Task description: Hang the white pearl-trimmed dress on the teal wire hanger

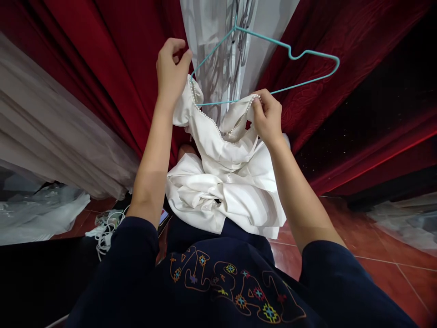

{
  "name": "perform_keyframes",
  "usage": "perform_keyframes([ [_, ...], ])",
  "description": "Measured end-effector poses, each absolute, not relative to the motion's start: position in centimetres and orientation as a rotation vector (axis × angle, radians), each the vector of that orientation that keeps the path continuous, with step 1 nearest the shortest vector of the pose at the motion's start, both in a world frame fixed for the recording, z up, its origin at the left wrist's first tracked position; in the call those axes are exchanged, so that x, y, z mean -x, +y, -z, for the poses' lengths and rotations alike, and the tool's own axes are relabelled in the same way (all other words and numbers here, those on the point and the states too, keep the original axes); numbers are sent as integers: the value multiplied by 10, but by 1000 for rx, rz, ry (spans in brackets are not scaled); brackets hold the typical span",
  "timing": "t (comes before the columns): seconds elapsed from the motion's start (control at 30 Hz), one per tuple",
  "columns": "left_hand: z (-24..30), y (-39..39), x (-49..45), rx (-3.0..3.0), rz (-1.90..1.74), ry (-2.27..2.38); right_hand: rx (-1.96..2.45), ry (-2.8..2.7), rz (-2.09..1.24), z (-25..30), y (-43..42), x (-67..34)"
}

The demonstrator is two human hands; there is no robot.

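Note:
A white satin dress (pixel 221 182) with a pearl-trimmed neckline hangs bunched in front of me over my lap. My left hand (pixel 172 73) is closed on the left shoulder of the dress, right at the left end of a teal wire hanger (pixel 290 50). My right hand (pixel 268 116) pinches the pearl edge of the right shoulder, just under the hanger's lower bar. The hanger tilts up to the right, its hook rising in front of a white curtain panel.
Dark red curtains (pixel 102 59) hang on both sides of a white patterned panel (pixel 221 41). Pale tulle fabric (pixel 51 136) drapes at the left. White cables (pixel 105 232) and a phone lie on the red tiled floor (pixel 375 246).

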State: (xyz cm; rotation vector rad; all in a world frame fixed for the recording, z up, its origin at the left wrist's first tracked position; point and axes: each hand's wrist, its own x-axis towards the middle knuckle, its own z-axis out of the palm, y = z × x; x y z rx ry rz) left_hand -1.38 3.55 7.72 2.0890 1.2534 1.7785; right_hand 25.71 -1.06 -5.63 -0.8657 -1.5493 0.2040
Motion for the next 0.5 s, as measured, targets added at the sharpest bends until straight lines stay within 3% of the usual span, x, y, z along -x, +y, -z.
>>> perform_keyframes([
  [0.17,-32,7,-30,-2317,-1745,855,868,-1526,-213,54,-9,-251],
  [0.37,19,-5,-69,-2574,-1425,1124,930,-1513,-196,52,-10,-246],
  [0.5,24,-11,-71,-2612,-1320,1261,928,-1568,-224,56,-24,-250],
])
